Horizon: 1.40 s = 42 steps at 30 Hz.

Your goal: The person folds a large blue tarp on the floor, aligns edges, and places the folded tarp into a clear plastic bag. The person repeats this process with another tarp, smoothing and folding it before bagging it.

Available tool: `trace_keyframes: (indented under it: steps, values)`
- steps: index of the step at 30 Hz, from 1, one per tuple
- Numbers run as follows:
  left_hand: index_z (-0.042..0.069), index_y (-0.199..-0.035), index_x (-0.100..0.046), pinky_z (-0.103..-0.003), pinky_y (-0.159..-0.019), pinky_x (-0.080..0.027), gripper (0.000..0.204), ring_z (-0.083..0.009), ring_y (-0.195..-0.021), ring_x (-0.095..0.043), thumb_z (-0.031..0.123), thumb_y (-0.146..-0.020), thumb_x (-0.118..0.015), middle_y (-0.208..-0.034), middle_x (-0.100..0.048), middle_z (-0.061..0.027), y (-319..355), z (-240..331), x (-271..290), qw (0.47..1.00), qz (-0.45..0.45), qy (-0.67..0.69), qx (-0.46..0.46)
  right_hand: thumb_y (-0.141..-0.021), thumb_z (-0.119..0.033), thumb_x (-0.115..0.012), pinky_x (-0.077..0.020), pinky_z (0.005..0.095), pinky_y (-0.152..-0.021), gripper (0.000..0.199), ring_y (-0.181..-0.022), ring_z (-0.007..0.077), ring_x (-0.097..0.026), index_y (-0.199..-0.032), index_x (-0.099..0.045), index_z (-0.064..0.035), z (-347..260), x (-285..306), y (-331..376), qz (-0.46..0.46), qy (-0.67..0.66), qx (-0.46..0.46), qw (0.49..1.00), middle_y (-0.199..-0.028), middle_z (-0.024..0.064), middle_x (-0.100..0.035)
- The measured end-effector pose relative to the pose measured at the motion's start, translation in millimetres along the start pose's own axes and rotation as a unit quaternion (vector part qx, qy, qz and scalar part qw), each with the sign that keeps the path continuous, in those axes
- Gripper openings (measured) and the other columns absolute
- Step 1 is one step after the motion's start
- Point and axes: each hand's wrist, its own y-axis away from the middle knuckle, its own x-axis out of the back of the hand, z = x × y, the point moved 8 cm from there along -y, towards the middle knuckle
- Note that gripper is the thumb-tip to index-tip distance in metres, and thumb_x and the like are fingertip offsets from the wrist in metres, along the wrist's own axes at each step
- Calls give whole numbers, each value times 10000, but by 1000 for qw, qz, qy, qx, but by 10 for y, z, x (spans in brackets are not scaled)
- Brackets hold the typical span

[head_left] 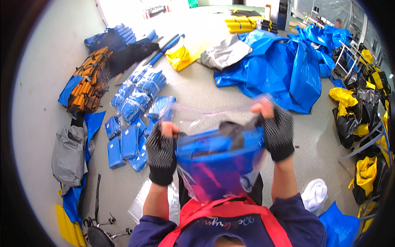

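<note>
The left hand [161, 152] and the right hand [280, 131], both in dark knitted gloves with bare fingertips, are gripping a clear bag [205, 114] near its upper corners, one on each side. The right hand is a little blurred. The bag hangs between them, in front of the person's body, its upper edge stretched across from hand to hand. Inside it sits a folded blue bundle [220, 158] with a black strap [233, 132] at its top; the lower part of the bag shows red through the plastic. Just below is the person's red apron [218, 210], worn over a navy shirt [298, 214].

Near the left forearm, a clear sheet [142, 201] lies on the grey floor [193, 88]. Beyond the left hand lie several blue packs [130, 142] in clear wrapping, with a stack of more packs [138, 96] behind them. To the right of the person are a white roll [314, 192] and a piece of blue fabric [339, 226].

Farther off, ahead, a yellow sheet [177, 57], a grey sheet [226, 52] and a large crumpled blue sheet [279, 68] lie in a row. Orange rolls [84, 90] and a grey bundle [70, 154] rest along the left wall [39, 82]; a yellow and black heap [358, 113] lines the right side.
</note>
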Motion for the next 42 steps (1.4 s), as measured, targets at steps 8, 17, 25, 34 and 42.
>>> trace_keyframes:
  steps: [8,17,25,34,42]
  values:
    - [-15,-1033,-629,-304,-668,-504,431,-195,-756,-629,381,-940,-485,-954,-662,-137,80,-2170,-389,900,-62,266,340,-897,-318,-545,-472,372,-667,287,-734,290,-628,-834,-626,-50,1801,-962,-191,-14,63,-117,991,-778,171,-638]
    - [-31,-1122,-582,-268,-779,-489,503,-162,-906,-607,423,-910,-542,-1024,-640,-103,134,-2233,-383,854,-115,332,384,-806,-250,-592,-500,405,-710,170,-848,300,-621,-902,-685,-145,334,-2509,14,-417,284,280,817,-894,114,-622]
    - [-14,-1083,-636,-246,-819,-458,341,-118,-928,-591,279,-934,-545,-1016,-656,-65,166,-2194,-184,922,-51,264,280,-742,-253,-641,-518,406,-662,162,-788,301,-636,-738,-662,-92,308,-2926,10,-393,297,391,777,-816,127,-632]
    - [-3,-1007,-653,-242,-749,-496,326,-111,-826,-605,294,-933,-542,-880,-657,-63,145,-2099,-122,946,-48,209,242,-742,-256,-616,-512,399,-641,192,-780,270,-636,-827,-642,-86,241,-3102,72,-410,258,481,731,-791,115,-637]
    - [37,-1034,-659,-221,-622,-470,326,-86,-710,-587,315,-887,-575,-947,-682,-56,155,-2229,114,951,-60,158,260,-845,-296,-522,-502,423,-669,249,-759,291,-644,-822,-673,-100,1334,-1610,-2834,-226,607,280,708,-853,169,-664]
